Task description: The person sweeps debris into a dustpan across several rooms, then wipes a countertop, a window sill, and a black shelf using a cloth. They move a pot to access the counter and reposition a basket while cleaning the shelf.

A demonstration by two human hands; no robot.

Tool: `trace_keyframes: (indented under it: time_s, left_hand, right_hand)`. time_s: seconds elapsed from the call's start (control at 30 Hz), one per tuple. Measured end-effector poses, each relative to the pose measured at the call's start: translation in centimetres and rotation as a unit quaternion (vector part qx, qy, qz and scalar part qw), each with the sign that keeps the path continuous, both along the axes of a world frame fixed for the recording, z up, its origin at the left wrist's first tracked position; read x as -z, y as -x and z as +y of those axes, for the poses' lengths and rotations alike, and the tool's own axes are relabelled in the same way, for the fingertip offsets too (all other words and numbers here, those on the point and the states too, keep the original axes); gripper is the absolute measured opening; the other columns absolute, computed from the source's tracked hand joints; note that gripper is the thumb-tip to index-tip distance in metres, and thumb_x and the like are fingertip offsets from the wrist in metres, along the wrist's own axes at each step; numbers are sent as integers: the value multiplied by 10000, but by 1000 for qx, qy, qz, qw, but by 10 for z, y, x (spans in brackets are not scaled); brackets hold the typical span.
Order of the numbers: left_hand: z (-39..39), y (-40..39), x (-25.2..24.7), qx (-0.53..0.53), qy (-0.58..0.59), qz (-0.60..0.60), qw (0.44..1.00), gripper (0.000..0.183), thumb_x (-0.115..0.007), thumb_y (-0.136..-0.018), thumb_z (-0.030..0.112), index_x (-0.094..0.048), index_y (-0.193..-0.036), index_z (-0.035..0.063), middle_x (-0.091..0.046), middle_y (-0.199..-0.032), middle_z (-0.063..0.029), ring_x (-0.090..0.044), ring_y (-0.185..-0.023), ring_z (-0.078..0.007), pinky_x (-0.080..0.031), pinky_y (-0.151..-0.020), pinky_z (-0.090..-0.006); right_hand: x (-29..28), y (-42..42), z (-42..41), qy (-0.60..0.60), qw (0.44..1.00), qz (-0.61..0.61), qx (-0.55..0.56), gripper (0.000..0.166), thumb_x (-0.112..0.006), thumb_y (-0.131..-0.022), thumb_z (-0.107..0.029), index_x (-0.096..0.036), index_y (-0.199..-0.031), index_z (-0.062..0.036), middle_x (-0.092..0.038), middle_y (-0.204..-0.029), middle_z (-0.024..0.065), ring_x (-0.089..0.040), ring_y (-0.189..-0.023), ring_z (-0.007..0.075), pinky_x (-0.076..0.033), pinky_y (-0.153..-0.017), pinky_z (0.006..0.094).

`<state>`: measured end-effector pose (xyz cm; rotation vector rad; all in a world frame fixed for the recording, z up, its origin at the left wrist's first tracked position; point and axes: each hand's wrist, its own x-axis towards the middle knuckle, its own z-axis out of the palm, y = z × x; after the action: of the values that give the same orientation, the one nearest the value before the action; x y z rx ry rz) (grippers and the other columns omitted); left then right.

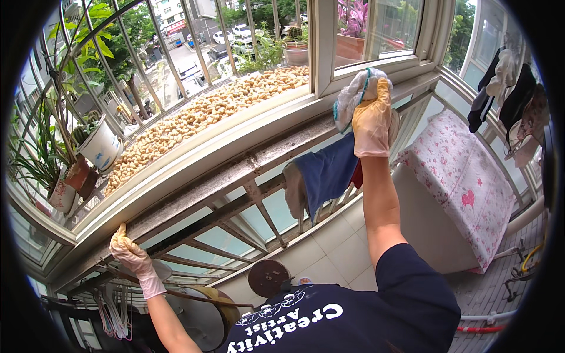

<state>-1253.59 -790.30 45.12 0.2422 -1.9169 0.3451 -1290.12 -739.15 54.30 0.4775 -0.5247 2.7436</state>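
Observation:
Both my hands wear thin, pale gloves with yellowish fingers. My right hand [373,119] grips a bunched white cloth with a teal edge [351,99] against the lower frame of the sliding window [329,81]. My left hand [131,256] rests at the near edge of the weathered railing ledge [198,194], at its left end, with no object visible in it. Some of its fingers are hidden behind the ledge. Between the hands, the white window track [212,145] runs along the ledge.
Unshelled peanuts [207,119] cover a mesh shelf outside, beside potted plants [99,143]. A blue cloth [326,170] hangs over the railing. A floral-covered box-shaped object [459,176] stands at right, below hanging laundry [503,84]. Clothes hangers [115,309] hang at lower left; a brown round lid [268,278] is below.

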Motion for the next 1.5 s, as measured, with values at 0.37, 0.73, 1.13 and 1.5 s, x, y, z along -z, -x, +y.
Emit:
trace_keyframes:
  time_s: [0.37, 0.73, 1.13, 1.5]
  left_hand:
    - [9, 4, -11, 31, -117, 10, 993, 234, -481, -930, 89, -580, -1126, 8, -604, -1129, -150, -536, -1065, -295, -410, -938, -394]
    - [234, 159, -125, 368, -47, -185, 910, 546, -627, -846, 121, -469, -1369, 124, -501, -1334, -187, -461, -1238, -340, -322, -1072, -442]
    - [366, 372, -144, 481, -202, -40, 852, 756, -645, -882, 292, -241, -1457, 15, -372, -1436, -220, -395, -1306, -340, -323, -1085, -376]
    - [404, 440, -148, 615, -458, 60, 639, 359, -510, -970, 95, -448, -1322, 64, -580, -1077, -25, -552, -892, -85, -471, -734, -201]
  right_hand:
    - [28, 52, -42, -380, 898, 113, 191, 360, -596, -916, -51, -530, -1268, -14, -524, -1227, 39, -510, -1082, 135, -411, -920, 215]
    - [-104, 80, -49, -614, 634, 43, 468, 602, -513, -923, -486, -505, -1279, 0, -342, -1431, 257, -293, -1338, 415, -271, -1108, 388]
    - [-16, 144, 100, -754, 337, 362, 433, 586, -643, -765, -450, -556, -1190, -57, -516, -1253, 181, -428, -1233, 363, -252, -1097, 477]
    - [-259, 227, 116, -566, 457, 192, 659, 609, -384, -919, -604, -567, -1225, -111, -563, -1202, 177, -460, -1198, 372, -266, -1052, 508]
